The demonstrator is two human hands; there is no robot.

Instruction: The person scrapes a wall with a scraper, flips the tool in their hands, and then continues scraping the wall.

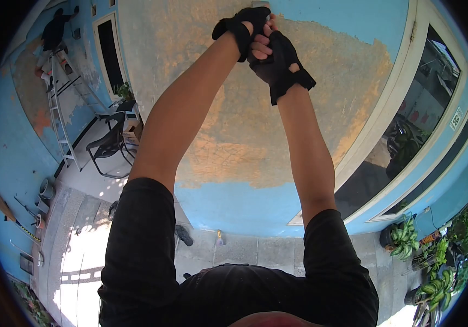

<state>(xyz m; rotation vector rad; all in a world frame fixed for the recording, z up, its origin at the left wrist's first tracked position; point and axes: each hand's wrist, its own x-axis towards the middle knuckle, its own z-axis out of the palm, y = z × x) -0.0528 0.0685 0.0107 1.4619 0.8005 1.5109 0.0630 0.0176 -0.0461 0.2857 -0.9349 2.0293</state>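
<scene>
Wall (239,141) | left grip (241,27), right grip (273,56): 2, closed on 1 tool (261,4)

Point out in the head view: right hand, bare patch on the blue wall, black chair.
Right hand (276,56): head view, on the back of the black fingerless glove.
Bare wall patch (239,128): head view, on the stretch between the forearms.
Black chair (105,144): head view, on the seat.
</scene>
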